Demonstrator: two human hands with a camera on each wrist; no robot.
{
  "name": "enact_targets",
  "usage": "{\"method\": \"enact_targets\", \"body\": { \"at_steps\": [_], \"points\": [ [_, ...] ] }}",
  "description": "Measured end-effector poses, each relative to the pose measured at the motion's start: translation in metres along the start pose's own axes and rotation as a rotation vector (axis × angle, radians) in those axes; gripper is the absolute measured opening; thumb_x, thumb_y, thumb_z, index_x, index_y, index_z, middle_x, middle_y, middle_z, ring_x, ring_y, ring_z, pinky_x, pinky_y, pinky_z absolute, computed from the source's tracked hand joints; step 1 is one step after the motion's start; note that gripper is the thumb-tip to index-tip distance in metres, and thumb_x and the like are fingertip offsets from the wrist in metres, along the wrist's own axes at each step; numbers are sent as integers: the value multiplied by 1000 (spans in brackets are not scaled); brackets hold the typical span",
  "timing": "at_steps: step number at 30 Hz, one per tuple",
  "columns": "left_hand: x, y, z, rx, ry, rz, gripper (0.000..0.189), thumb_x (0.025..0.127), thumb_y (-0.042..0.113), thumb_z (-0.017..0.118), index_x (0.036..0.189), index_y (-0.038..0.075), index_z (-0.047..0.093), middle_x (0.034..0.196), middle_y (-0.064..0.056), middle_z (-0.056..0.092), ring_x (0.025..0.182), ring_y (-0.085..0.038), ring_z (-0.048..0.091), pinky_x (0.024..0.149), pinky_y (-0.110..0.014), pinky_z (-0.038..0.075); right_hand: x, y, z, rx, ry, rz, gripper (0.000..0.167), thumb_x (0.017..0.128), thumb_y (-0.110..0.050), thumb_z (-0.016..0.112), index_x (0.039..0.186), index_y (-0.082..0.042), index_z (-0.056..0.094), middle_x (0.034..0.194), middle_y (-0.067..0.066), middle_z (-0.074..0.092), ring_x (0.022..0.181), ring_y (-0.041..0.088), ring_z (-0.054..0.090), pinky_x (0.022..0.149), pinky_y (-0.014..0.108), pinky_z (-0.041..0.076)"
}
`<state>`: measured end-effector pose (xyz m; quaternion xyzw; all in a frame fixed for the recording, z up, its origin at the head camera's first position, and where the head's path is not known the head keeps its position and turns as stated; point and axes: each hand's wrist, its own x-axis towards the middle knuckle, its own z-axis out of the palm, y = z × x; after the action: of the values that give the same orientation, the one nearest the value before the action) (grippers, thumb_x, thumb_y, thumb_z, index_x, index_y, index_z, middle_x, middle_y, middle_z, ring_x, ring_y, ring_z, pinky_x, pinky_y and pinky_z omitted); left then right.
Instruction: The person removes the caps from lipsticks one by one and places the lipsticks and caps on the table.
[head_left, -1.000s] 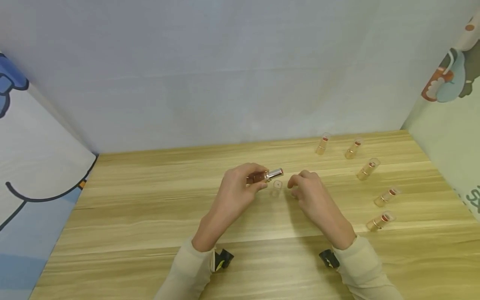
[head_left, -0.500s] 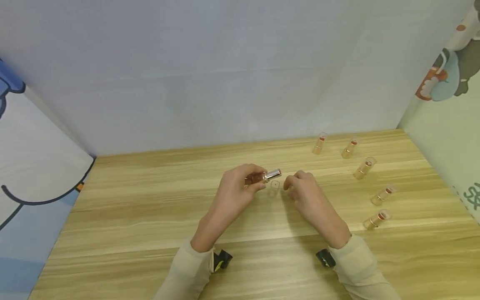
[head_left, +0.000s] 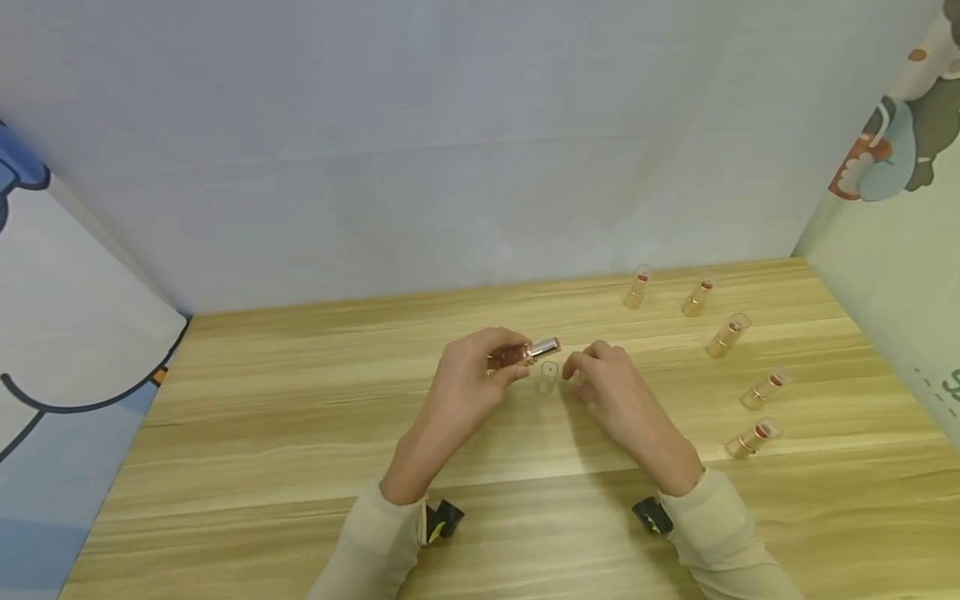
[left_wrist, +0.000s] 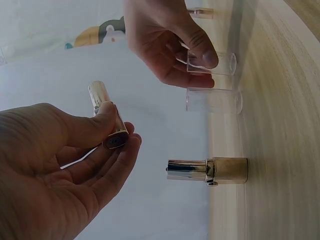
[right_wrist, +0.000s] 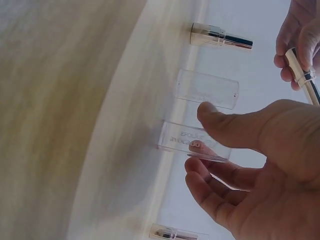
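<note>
My left hand [head_left: 472, 375] pinches an uncapped lipstick [left_wrist: 119, 120] between thumb and fingers, tilted, its silver inner tube [head_left: 545, 349] pointing right in the head view. A second uncapped lipstick [left_wrist: 220, 170] stands upright on the table beside that hand; the hand mostly hides it from the head. Two clear caps stand on the wooden table between the hands. With thumb and fingers, my right hand [head_left: 611, 383] grips the nearer clear cap [right_wrist: 175, 140], which has lettering on its side. The other clear cap [right_wrist: 207, 87] stands alone just beside it, also visible as a clear cap [head_left: 550, 369] from the head.
Several gold lipsticks with clear caps stand in a curved row at the right, from a far lipstick [head_left: 637, 287] to a near lipstick [head_left: 753, 438]. A pale cloth wall [head_left: 450, 167] rises behind the table [head_left: 300, 433], with printed cloths at both sides.
The head view has shifted a little, so the scene sits slightly further left. Both hands keep nearly the same pose, the left with its lipstick and the right at the cap.
</note>
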<state>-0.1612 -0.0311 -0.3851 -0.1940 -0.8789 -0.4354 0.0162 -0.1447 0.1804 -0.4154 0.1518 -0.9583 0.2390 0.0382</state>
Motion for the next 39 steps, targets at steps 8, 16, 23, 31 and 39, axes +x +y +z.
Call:
{"method": "enact_targets", "body": {
  "at_steps": [8,16,23,31,39],
  "points": [
    [0,-1,-1,-18,18,14,26,89,4,80,114,4,76,103,-8,79,92,-20,75,85,-32,64,1,-1,-9,0,12,43,23,90,-5,79,112,-2,72,116,21,69,105,40,61,90,51,54],
    [0,-5,-4,-26,31,-11,28,89,4,80,116,4,75,104,-9,79,96,-21,75,90,-33,64,1,-4,-25,42,41,64,21,94,-4,74,115,-1,71,117,24,67,108,43,59,92,54,51],
    [1,-5,-9,-36,41,-38,28,89,4,80,116,4,76,104,-8,79,98,-21,75,93,-33,63,-1,2,-37,60,94,65,21,95,-2,72,116,0,70,116,26,65,108,45,58,92,56,49],
    [0,-3,-11,-85,45,-88,27,90,2,79,116,4,75,107,-10,78,102,-24,75,93,-30,63,-7,13,-52,66,82,117,21,98,0,68,119,1,68,124,29,62,117,50,54,95,60,48],
    [-6,-4,-14,-131,80,-132,27,89,-1,79,115,3,76,105,-10,78,101,-24,74,92,-29,63,-12,25,-67,67,118,147,22,97,2,68,119,3,68,128,33,61,123,54,53,103,66,46]
  ]
}}
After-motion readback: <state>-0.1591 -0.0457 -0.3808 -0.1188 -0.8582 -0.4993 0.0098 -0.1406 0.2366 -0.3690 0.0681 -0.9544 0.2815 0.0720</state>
